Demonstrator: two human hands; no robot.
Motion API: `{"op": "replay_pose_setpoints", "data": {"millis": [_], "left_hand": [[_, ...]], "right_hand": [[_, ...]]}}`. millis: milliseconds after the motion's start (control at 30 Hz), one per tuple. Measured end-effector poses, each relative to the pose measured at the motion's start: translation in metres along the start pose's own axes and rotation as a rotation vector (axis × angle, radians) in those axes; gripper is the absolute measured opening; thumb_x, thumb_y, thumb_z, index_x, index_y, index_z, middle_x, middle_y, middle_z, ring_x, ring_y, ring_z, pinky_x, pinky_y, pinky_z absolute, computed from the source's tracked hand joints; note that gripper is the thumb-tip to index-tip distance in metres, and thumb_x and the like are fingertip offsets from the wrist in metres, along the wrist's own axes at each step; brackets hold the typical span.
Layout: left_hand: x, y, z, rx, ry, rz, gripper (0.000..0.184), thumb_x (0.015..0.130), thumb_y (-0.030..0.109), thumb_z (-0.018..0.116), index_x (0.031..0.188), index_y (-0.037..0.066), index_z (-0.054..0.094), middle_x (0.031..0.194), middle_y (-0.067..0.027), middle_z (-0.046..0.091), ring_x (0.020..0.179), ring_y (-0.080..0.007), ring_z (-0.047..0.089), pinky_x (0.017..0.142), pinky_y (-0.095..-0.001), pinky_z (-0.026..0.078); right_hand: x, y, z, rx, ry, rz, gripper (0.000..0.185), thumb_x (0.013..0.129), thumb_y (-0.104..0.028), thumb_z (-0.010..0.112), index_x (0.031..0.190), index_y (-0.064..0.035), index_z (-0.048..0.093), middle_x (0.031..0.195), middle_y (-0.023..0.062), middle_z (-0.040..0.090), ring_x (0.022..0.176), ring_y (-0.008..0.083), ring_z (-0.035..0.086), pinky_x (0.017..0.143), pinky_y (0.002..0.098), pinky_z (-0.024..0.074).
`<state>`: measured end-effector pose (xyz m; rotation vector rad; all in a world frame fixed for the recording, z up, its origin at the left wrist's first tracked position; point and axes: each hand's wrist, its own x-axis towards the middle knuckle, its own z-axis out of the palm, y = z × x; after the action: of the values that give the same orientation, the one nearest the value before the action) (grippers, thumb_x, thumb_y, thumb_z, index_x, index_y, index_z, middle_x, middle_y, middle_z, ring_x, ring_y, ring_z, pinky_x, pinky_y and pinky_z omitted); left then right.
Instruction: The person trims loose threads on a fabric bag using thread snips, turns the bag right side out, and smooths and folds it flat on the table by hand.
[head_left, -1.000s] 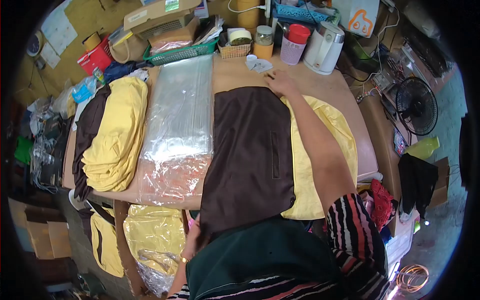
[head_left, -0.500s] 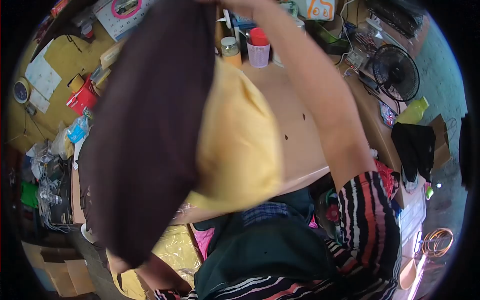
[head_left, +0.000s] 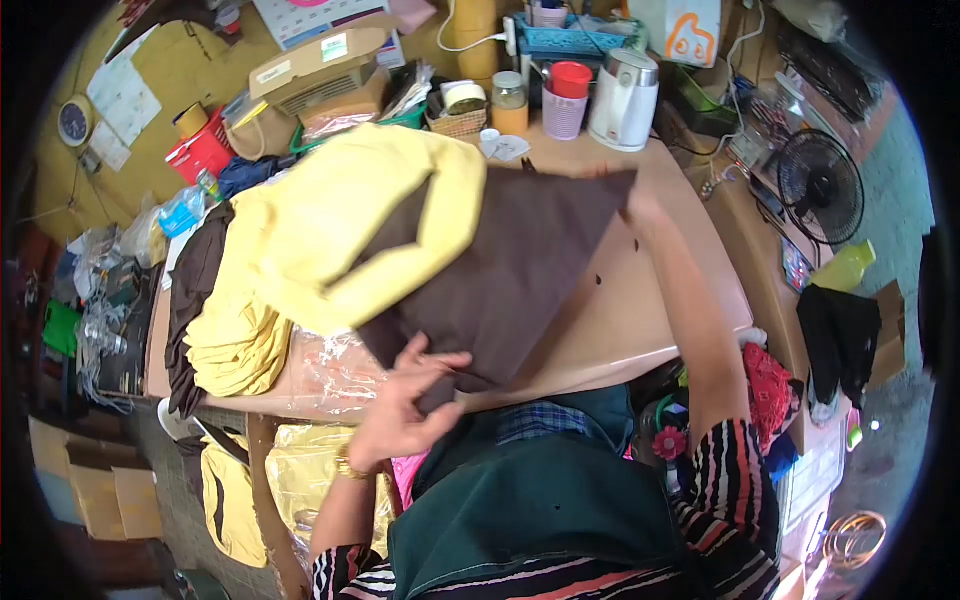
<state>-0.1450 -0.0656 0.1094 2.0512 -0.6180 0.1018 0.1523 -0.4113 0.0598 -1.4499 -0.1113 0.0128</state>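
The cloth [head_left: 520,265] spread across the centre of the frame, yellow part toward the upper left, brown toward the right, its long axis running roughly crosswise; the right hand [head_left: 640,203] held the brown corner at right of centre, fingers mostly hidden; the left hand [head_left: 405,408], fingers spread, lay at the lower edge, nearer the yellow part, though whether it touched fabric I couldn't tell.

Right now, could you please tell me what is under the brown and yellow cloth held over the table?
Clear plastic on the table shows past the lower left of the cloth; anything farther under it is covered.
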Motion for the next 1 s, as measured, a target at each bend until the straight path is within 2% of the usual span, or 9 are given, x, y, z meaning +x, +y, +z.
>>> {"op": "replay_pose_setpoints", "data": {"millis": [200, 267, 367, 500, 600, 767, 867, 967, 1000], "left_hand": [[-0.026, -0.04, 0.07, 0.22, -0.025, -0.187, 0.051, 0.073, 0.022, 0.082, 0.114, 0.004, 0.058, 0.107, -0.0149, 0.062, 0.099, -0.0339, 0.059, 0.097, -0.0456, 0.041], [-0.018, -0.038, 0.073, 0.251, 0.059, -0.212, 0.04, 0.076, 0.019, 0.079, 0.108, 0.006, 0.06, 0.099, -0.013, 0.063, 0.089, -0.033, 0.059, 0.081, -0.0425, 0.043], [-0.006, -0.049, 0.072, 0.463, -0.148, -0.182, 0.035, 0.078, 0.02, 0.077, 0.105, 0.005, 0.062, 0.096, -0.0137, 0.064, 0.088, -0.0321, 0.06, 0.08, -0.039, 0.043], [0.012, -0.049, 0.096, 0.356, -0.046, -0.215, 0.033, 0.08, 0.021, 0.075, 0.106, 0.004, 0.063, 0.092, -0.0148, 0.065, 0.089, -0.0342, 0.06, 0.083, -0.0399, 0.044], [0.032, -0.028, 0.104, 0.079, -0.053, -0.143, 0.03, 0.086, 0.016, 0.067, 0.111, 0.0, 0.061, 0.095, -0.0176, 0.061, 0.091, -0.0393, 0.059, 0.087, -0.0426, 0.046], [0.074, -0.046, 0.057, 0.348, 0.295, -0.01, 0.022, 0.086, 0.005, 0.059, 0.108, 0.002, 0.061, 0.108, -0.0183, 0.055, 0.091, -0.0387, 0.059, 0.084, -0.0429, 0.048], [0.084, -0.097, 0.041, 0.404, 0.274, -0.166, 0.027, 0.081, 0.0, 0.059, 0.109, 0.0, 0.06, 0.099, -0.0213, 0.06, 0.088, -0.041, 0.059, 0.082, -0.0439, 0.05], [0.096, -0.121, 0.038, 0.352, -0.044, -0.301, 0.043, 0.078, 0.003, 0.068, 0.12, 0.002, 0.058, 0.088, -0.0186, 0.065, 0.083, -0.0361, 0.064, 0.079, -0.0395, 0.051], [0.101, -0.104, 0.032, -0.135, -0.272, -0.444, 0.055, 0.076, 0.005, 0.074, 0.128, 0.005, 0.054, 0.087, -0.0132, 0.066, 0.082, -0.0293, 0.064, 0.077, -0.0362, 0.05]], "right_hand": [[-0.071, 0.046, -0.027, -0.044, -0.153, 0.124, 0.015, 0.084, 0.004, 0.055, 0.091, 0.001, 0.067, 0.093, 0.0079, 0.066, 0.086, 0.0163, 0.062, 0.08, 0.0273, 0.0497], [-0.083, 0.041, -0.029, -0.386, -0.166, -0.211, 0.022, 0.079, 0.01, 0.055, 0.094, -0.0004, 0.067, 0.096, 0.0067, 0.064, 0.094, 0.0162, 0.06, 0.084, 0.0264, 0.0468], [-0.116, 0.027, -0.015, -0.619, -0.205, -0.31, 0.025, 0.076, 0.011, 0.056, 0.096, -0.0017, 0.066, 0.102, 0.0066, 0.061, 0.099, 0.0159, 0.058, 0.087, 0.0253, 0.0438], [-0.173, -0.003, 0.034, -0.718, -0.502, -0.052, 0.033, 0.076, -0.002, 0.066, 0.109, -0.0044, 0.063, 0.105, 0.0114, 0.058, 0.1, 0.0243, 0.058, 0.089, 0.0313, 0.0449], [-0.206, 0.013, 0.069, -1.05, -0.464, -0.502, 0.047, 0.069, -0.004, 0.071, 0.115, -0.0043, 0.059, 0.11, 0.0134, 0.055, 0.104, 0.0313, 0.055, 0.089, 0.0376, 0.0465], [-0.209, 0.039, 0.072, -1.095, -0.294, -0.448, 0.043, 0.06, -0.002, 0.073, 0.099, -0.0029, 0.056, 0.105, 0.0163, 0.052, 0.1, 0.0384, 0.054, 0.08, 0.0444, 0.0485], [-0.205, 0.05, 0.074, -1.041, -0.254, -0.381, 0.034, 0.062, -0.002, 0.071, 0.091, -0.0025, 0.054, 0.093, 0.017, 0.051, 0.088, 0.0403, 0.056, 0.073, 0.0468, 0.049], [-0.199, 0.037, 0.073, -0.952, -0.269, -0.271, 0.027, 0.074, -0.001, 0.066, 0.1, 0.0008, 0.057, 0.088, 0.0127, 0.059, 0.077, 0.0324, 0.06, 0.07, 0.0368, 0.0514], [-0.197, 0.038, 0.072, -0.952, -0.259, -0.27, 0.027, 0.074, -0.001, 0.066, 0.1, 0.0008, 0.057, 0.088, 0.0127, 0.059, 0.077, 0.0324, 0.06, 0.07, 0.0368, 0.0514]]}}
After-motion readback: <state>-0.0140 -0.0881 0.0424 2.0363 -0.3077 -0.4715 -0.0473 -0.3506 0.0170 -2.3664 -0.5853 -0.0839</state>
